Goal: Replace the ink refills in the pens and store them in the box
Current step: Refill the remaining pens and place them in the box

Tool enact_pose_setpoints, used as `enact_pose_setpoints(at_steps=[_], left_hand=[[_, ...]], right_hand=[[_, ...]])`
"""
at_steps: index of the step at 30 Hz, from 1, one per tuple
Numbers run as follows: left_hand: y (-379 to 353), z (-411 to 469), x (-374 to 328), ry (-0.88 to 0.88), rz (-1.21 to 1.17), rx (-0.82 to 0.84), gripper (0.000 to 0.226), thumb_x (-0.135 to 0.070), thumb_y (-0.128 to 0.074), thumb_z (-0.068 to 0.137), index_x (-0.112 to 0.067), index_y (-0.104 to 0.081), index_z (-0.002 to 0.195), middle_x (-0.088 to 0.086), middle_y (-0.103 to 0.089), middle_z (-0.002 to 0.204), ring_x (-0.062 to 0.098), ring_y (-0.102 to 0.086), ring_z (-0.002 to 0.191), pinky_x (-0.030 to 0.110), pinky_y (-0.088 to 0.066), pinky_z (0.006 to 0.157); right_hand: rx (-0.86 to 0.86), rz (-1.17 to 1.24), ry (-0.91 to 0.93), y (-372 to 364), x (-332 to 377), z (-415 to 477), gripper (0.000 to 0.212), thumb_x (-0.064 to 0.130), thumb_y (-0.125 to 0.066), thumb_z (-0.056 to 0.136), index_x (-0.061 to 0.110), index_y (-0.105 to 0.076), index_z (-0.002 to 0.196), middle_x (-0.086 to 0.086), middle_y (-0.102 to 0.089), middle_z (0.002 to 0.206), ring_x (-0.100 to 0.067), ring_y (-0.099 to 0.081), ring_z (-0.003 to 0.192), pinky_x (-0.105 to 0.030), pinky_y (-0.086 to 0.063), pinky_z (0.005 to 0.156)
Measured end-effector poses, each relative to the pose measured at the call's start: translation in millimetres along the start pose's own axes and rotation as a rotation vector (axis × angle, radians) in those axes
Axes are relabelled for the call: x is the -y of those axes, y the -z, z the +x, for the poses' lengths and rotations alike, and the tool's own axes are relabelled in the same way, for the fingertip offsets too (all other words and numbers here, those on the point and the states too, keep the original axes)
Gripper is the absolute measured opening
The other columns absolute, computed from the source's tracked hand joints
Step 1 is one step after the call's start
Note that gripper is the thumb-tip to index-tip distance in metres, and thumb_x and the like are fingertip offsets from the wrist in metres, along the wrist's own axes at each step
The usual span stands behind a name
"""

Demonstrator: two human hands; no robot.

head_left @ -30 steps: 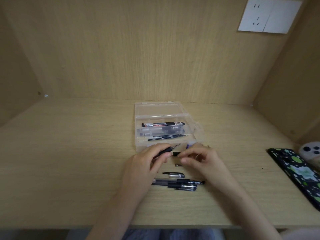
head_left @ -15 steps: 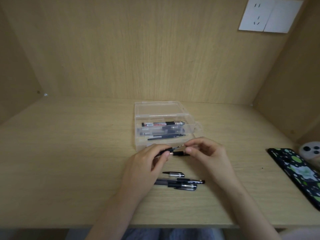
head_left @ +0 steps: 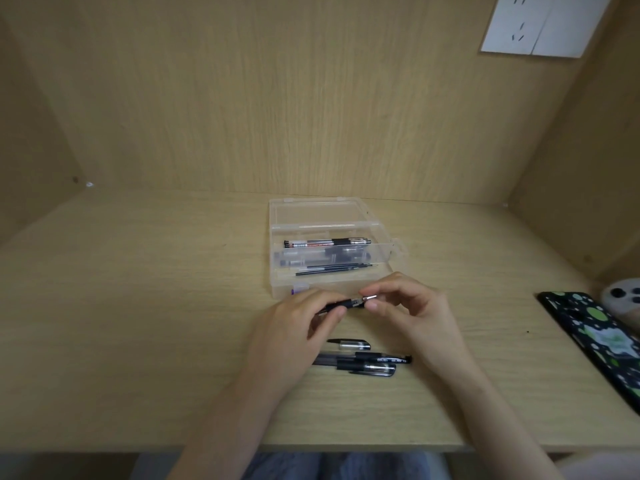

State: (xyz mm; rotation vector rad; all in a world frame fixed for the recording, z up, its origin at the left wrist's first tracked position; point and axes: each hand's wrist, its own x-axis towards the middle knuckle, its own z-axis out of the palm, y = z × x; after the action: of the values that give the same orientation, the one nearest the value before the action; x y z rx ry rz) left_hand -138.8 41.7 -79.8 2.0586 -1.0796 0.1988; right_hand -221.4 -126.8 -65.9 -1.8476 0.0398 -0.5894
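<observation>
Pen barrel (head_left: 341, 304) is hovering over the pale wood desk (head_left: 138, 306), just before the open clear box (head_left: 313, 213) — left hand (head_left: 294, 327) is gripping it, right hand (head_left: 412, 306) is pinching its metal tip (head_left: 370, 298). Wood-panelled walls are enclosing the desk — a white socket (head_left: 540, 22) is showing upper right, and a patterned phone (head_left: 595, 337) is lying at the right.

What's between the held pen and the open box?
Nothing visible. The pen, gripped by the left hand and pinched at its tip by the right hand, hovers just in front of the clear box, whose lid lies open. Only its near wall has to be cleared.
</observation>
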Motion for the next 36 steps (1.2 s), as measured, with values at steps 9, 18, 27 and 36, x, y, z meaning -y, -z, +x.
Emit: enact_pose_setpoints(at_steps=[9, 18, 27, 36], left_hand=[[0.0, 0.8, -1.2, -0.023, 0.036, 0.029, 0.017, -0.033, -0.057, 0.09, -0.034, -0.065, 0.105, -0.021, -0.065, 0.095, -0.002, -0.058, 0.085, 0.019, -0.048, 0.07], [-1.1, 1.2, 0.5, -0.03, 0.025, 0.029, 0.019, -0.038, -0.053, 0.091, -0.035, -0.064, 0.107, -0.022, -0.065, 0.097, -0.004, -0.058, 0.086, 0.019, -0.049, 0.071], [-1.4, 1.0, 1.6, -0.039, -0.018, 0.015, 0.032, -0.048, -0.041, 0.089, -0.034, -0.065, 0.106, -0.022, -0.065, 0.094, -0.004, -0.059, 0.083, 0.021, -0.05, 0.069], [-0.7, 0.4, 1.3, -0.034, -0.014, 0.031, 0.035, -0.05, -0.039, 0.088, -0.036, -0.063, 0.108, -0.023, -0.065, 0.096, -0.005, -0.058, 0.087, 0.02, -0.05, 0.072]], right_hand=[[-0.012, -0.123, -0.068, -3.4, -5.3, -4.0, 0.008, 0.03, -0.068, 0.077, 0.024, -0.072, 0.074, 0.012, -0.067, 0.069, 0.002, -0.057, 0.066, -0.013, -0.041, 0.067], [0.051, -0.074, -0.063, -1.2, -7.6, -4.5, 0.011, 0.023, -0.073, 0.077, 0.027, -0.068, 0.086, 0.009, -0.064, 0.075, -0.003, -0.054, 0.07, -0.016, -0.042, 0.068], [0.025, 0.017, -0.068, -1.1, -5.1, -6.0, 0.015, 0.033, -0.07, 0.08, 0.022, -0.068, 0.089, 0.009, -0.064, 0.071, -0.008, -0.057, 0.069, -0.019, -0.045, 0.068], [0.028, 0.017, -0.057, -1.3, -4.4, -6.5, 0.006, 0.031, -0.065, 0.081, 0.028, -0.067, 0.087, 0.014, -0.064, 0.073, -0.004, -0.057, 0.07, -0.015, -0.044, 0.069]])
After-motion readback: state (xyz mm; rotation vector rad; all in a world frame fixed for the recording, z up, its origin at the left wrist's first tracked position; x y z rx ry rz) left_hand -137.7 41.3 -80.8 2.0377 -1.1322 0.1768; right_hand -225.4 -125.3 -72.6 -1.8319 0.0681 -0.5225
